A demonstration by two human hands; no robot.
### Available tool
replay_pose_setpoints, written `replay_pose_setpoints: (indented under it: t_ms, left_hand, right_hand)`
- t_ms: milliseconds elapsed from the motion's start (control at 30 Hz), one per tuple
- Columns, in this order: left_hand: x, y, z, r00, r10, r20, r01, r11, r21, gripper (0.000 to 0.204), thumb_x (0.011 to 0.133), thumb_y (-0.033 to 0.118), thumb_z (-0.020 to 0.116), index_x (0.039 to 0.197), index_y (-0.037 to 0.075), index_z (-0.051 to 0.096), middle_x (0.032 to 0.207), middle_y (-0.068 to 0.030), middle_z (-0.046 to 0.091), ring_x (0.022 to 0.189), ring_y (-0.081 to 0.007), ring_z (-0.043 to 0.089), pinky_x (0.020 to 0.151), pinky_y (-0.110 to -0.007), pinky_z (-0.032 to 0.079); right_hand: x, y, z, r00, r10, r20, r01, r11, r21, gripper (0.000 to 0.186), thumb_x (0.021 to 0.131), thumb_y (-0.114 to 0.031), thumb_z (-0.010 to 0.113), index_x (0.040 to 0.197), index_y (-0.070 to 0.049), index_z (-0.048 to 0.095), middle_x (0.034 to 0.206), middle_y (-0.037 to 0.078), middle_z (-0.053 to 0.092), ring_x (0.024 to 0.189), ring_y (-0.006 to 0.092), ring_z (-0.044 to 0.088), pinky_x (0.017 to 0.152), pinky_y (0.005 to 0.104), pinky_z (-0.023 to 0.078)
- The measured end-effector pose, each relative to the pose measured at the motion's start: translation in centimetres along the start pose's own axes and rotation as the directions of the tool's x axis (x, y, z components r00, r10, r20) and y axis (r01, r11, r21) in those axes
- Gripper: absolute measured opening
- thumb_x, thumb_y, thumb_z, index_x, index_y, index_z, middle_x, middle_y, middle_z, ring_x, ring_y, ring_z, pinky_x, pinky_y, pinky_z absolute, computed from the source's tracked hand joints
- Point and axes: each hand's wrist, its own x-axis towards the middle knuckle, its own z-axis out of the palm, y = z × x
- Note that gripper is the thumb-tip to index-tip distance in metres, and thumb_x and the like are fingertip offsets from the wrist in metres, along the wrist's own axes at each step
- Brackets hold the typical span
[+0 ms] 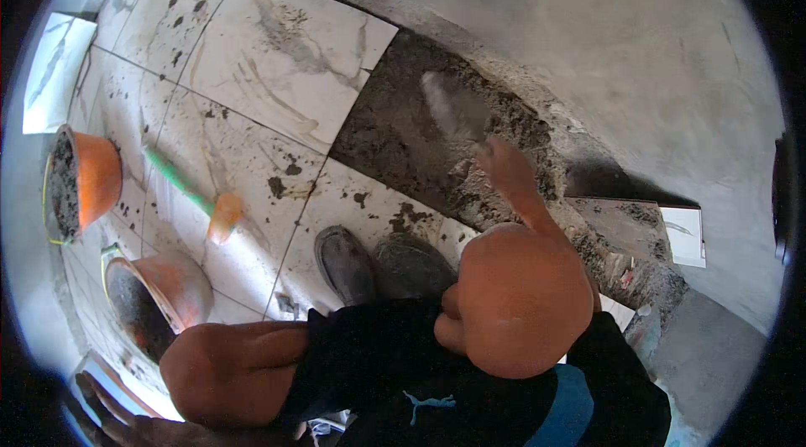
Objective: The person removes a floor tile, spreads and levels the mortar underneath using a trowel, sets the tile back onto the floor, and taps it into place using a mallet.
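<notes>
My right hand (508,168) is closed around the handle of a trowel, whose blade (452,107) is smeared by motion. The blade is over a bed of dark wet mortar (378,115) in the untiled patch beside the wall. At the lower left edge, my left hand (113,422) is held out past my knee with its fingers apart and nothing visible in it. Marble-patterned white floor tiles (277,44) border the mortar on its left and near sides.
A green-handled mallet (180,182) with an orange head lies on the tiles. Left of it stand an orange bucket (99,174) of mortar and a paler bucket (180,283). A loose tile (54,78) leans at the far left. Rubble (613,254) lies along the right wall (638,52).
</notes>
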Motion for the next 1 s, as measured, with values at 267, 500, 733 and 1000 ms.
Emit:
replay_pose_setpoints:
  t_ms: [267, 500, 733, 1000]
  left_hand:
    - [-0.7, 0.2, -0.2, 0.997, -0.076, -0.007, 0.076, 0.995, -0.057, 0.048, 0.095, 0.031, 0.029, 0.126, -0.004, 0.041, 0.129, -0.0184, 0.043, 0.118, -0.0309, 0.043, 0.097, -0.044, 0.037]
    - [-2.7, -0.8, -2.2, 0.977, -0.212, -0.003, 0.212, 0.977, -0.01, 0.048, 0.095, 0.03, 0.029, 0.126, -0.004, 0.041, 0.129, -0.0185, 0.043, 0.118, -0.0309, 0.043, 0.097, -0.044, 0.037]
    - [-4.7, -1.5, -4.2, 0.947, -0.322, -0.007, 0.322, 0.945, 0.056, 0.048, 0.095, 0.03, 0.029, 0.126, -0.004, 0.04, 0.129, -0.0186, 0.042, 0.118, -0.031, 0.043, 0.097, -0.044, 0.038]
    - [-5.3, -2.6, -4.9, 0.921, -0.387, -0.032, 0.388, 0.921, 0.017, 0.047, 0.095, 0.03, 0.028, 0.126, -0.004, 0.04, 0.129, -0.0186, 0.042, 0.118, -0.031, 0.043, 0.097, -0.044, 0.038]
  right_hand:
    - [3.8, 2.5, -2.5, 0.971, 0.068, -0.231, -0.12, 0.968, -0.222, 0.047, 0.089, -0.046, 0.044, 0.102, -0.001, 0.055, 0.084, 0.019, 0.061, 0.078, 0.0344, 0.06, 0.071, 0.048, 0.047]
    - [2.7, 2.1, 1.2, 0.98, -0.178, -0.092, 0.171, 0.983, -0.072, 0.053, 0.086, -0.048, 0.049, 0.113, -0.002, 0.054, 0.089, 0.019, 0.063, 0.084, 0.0337, 0.061, 0.079, 0.0457, 0.048]
    - [0.2, -3.4, 4.3, 0.968, -0.23, -0.104, 0.204, 0.955, -0.215, 0.048, 0.089, -0.048, 0.043, 0.095, -0.002, 0.056, 0.083, 0.018, 0.059, 0.079, 0.0352, 0.057, 0.07, 0.0455, 0.043]
    - [1.1, -3.7, 4.6, 0.91, -0.394, 0.13, 0.404, 0.913, -0.063, 0.032, 0.091, -0.037, 0.042, 0.097, -0.007, 0.053, 0.078, 0.016, 0.06, 0.072, 0.035, 0.058, 0.064, 0.0457, 0.047]
